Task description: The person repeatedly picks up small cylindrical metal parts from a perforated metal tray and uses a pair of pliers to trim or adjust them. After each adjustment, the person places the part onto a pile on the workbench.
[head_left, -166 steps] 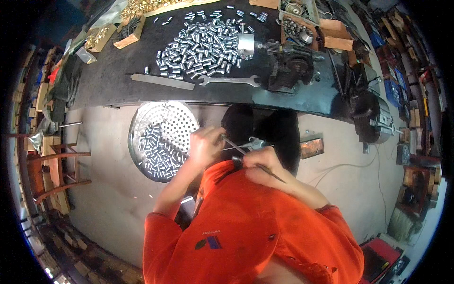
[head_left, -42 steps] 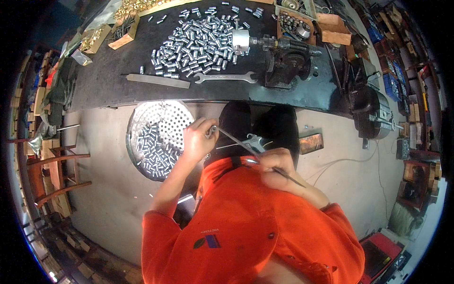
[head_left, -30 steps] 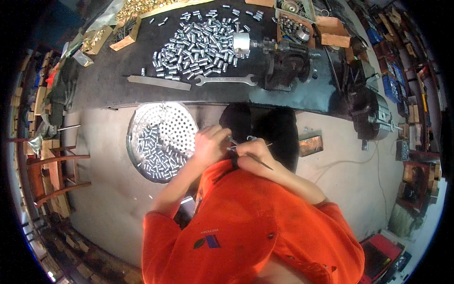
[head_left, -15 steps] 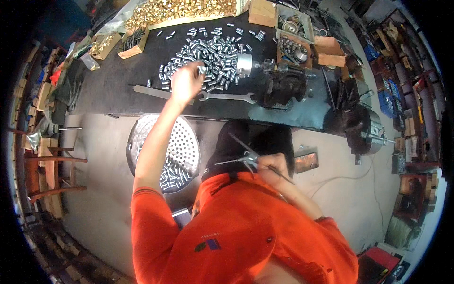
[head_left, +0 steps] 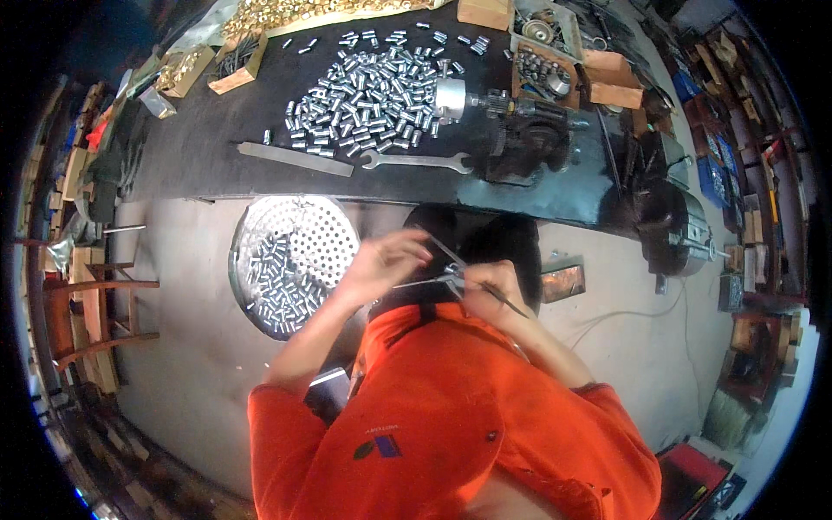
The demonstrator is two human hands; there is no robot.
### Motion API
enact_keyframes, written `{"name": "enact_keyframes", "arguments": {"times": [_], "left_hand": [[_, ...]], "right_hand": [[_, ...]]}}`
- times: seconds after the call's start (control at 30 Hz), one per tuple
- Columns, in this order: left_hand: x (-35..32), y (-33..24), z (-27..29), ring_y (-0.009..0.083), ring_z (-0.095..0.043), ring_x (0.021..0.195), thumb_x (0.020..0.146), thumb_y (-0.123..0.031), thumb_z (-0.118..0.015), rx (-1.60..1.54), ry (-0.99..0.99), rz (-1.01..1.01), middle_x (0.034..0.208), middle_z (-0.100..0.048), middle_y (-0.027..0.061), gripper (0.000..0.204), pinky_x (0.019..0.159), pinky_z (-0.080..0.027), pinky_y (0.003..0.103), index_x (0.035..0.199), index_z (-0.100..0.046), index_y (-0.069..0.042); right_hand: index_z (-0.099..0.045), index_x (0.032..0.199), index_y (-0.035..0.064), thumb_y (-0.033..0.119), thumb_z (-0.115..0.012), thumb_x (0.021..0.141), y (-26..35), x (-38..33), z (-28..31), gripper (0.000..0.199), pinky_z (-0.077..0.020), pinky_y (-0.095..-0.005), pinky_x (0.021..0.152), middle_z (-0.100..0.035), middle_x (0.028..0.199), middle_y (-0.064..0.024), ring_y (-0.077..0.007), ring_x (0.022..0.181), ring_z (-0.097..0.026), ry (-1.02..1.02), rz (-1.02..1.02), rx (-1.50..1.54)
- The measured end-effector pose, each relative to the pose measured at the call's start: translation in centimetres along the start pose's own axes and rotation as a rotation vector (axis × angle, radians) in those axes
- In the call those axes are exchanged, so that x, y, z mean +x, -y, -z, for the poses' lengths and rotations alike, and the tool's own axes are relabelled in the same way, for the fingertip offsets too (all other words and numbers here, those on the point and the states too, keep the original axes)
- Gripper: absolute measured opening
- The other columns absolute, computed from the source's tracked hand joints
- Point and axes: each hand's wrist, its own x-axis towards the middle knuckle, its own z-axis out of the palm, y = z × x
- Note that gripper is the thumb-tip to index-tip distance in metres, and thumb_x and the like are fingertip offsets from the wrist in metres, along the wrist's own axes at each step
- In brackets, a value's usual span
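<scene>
My right hand [head_left: 494,284], in front of my waist, is closed round a metal tool [head_left: 452,276] with long thin splayed arms. Its exact kind is not clear. Just left of that tool my left hand [head_left: 388,262] has its fingers bent together, slightly blurred. Whatever they hold is hidden. On the dark workbench [head_left: 199,160] beyond lies a heap of short shiny metal cylinders [head_left: 364,100]. More small metal cylinders [head_left: 282,290] fill the left and lower part of a round perforated metal pan [head_left: 329,243], below the bench edge and left of my left hand.
An open-ended wrench [head_left: 416,162] and a flat metal file or bar [head_left: 295,159] lie along the bench's near edge. A dark machine [head_left: 530,143] stands right of the heap, a round chuck [head_left: 672,227] farther right. Cardboard boxes [head_left: 611,78] and brass parts [head_left: 295,13] are at the back.
My left hand has come back from the heap on the bench toward the tool in my right hand. The right hand stays almost in place, still holding the tool.
</scene>
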Motion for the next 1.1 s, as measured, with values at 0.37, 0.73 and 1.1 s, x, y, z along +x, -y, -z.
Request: {"name": "enact_keyframes", "arguments": {"times": [0.37, 0.73, 1.1], "left_hand": [[0.0, 0.1, -4.7, 0.0150, -0.061, 0.069, 0.086, -0.011, -0.059, -0.614, 0.024, 0.182, 0.076, -0.063, 0.0084, 0.020, 0.066, -0.050, 0.028, 0.097, -0.062, 0.005], [-0.5, 0.4, -4.0, 0.0168, -0.063, 0.079, 0.088, -0.003, -0.052, -0.378, 0.000, -0.006, 0.086, -0.065, 0.0124, 0.018, 0.075, -0.050, 0.028, 0.102, -0.058, 0.006], [-6.6, 11.3, 8.4, 0.0330, -0.063, 0.065, 0.076, -0.010, -0.052, 1.102, -0.399, 0.134, 0.073, -0.063, 0.0151, 0.024, 0.059, -0.050, 0.043, 0.096, -0.065, -0.009]], "right_hand": [[-0.034, 0.054, 0.0033, -0.006, -0.050, 0.065, 0.0, -0.2, -0.6, 0.021, -0.0243, -0.0247, 0.043, -0.033, 0.050, -0.0011, -0.0054, 0.049, -0.032, -0.006, -0.143, 0.273], [-0.035, 0.053, 0.0033, -0.005, -0.046, 0.066, -0.8, -0.2, -0.8, 0.019, -0.0248, -0.0232, 0.045, -0.033, 0.053, 0.0046, -0.0037, 0.053, -0.033, -0.029, -0.138, 0.224], [-0.041, 0.049, 0.0050, -0.005, -0.049, 0.065, -2.0, -1.5, -0.8, 0.021, -0.0320, -0.0228, 0.041, -0.048, 0.050, -0.0019, -0.0078, 0.045, -0.043, -0.027, -0.261, 0.238]]}}
